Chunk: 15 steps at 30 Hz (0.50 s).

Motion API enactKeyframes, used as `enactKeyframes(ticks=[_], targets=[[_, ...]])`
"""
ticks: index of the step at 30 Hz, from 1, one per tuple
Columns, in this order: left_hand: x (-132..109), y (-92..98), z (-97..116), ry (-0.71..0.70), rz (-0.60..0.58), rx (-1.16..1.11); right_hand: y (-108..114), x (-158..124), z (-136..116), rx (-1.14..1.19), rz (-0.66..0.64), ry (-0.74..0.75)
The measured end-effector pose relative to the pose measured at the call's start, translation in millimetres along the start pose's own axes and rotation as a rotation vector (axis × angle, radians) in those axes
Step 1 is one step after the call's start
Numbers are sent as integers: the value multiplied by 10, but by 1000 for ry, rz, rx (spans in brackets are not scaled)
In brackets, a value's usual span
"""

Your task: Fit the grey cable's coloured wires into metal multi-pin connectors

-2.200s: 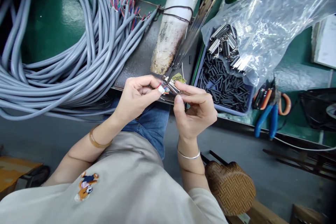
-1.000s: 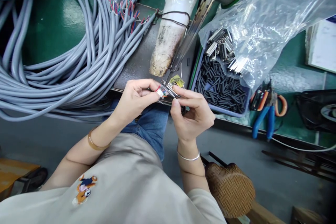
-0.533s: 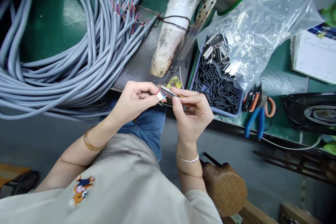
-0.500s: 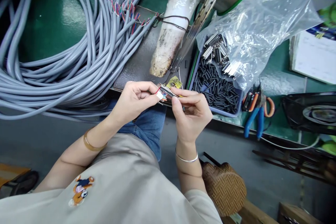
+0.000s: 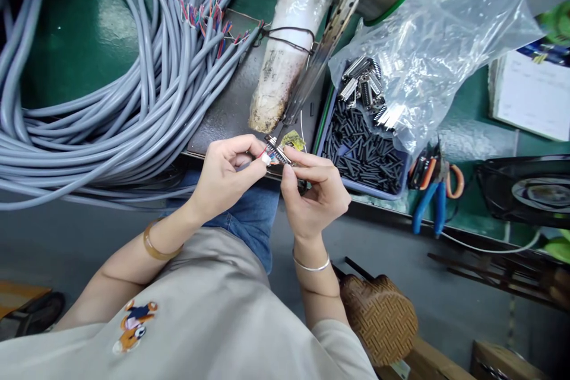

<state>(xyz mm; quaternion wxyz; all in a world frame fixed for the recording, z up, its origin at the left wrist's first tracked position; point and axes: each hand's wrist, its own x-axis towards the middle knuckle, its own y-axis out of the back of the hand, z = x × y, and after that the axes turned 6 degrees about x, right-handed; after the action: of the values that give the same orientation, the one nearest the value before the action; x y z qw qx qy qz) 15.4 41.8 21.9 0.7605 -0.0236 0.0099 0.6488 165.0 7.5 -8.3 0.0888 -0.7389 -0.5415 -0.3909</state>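
My left hand [image 5: 225, 175] is closed in a pinch on thin coloured wires [image 5: 266, 157] at the stripped end of a cable. My right hand [image 5: 314, 190] pinches a small metal multi-pin connector [image 5: 278, 154] right against those wires. Both hands meet at the front edge of a dark metal plate [image 5: 231, 110], just below the tip of a soldering tool in a stained white wrap [image 5: 282, 53].
A large bundle of grey cables [image 5: 102, 101] with stripped ends covers the green bench at left. A blue tray [image 5: 363, 148] of black sleeves and connectors sits right, under a clear plastic bag [image 5: 436, 47]. Blue and orange pliers [image 5: 430, 184] lie beyond. A woven stool [image 5: 378, 320] stands below.
The view has shifted a little. Both hands stay pinched together on the wires and connector, now closer to the soldering tool's tip.
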Motion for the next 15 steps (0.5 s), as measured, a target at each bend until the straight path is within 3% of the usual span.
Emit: enactKeyframes(ticks=[15], targets=[[16,16,41,-42,-1,81,5,117,-31,-49,-7,32]])
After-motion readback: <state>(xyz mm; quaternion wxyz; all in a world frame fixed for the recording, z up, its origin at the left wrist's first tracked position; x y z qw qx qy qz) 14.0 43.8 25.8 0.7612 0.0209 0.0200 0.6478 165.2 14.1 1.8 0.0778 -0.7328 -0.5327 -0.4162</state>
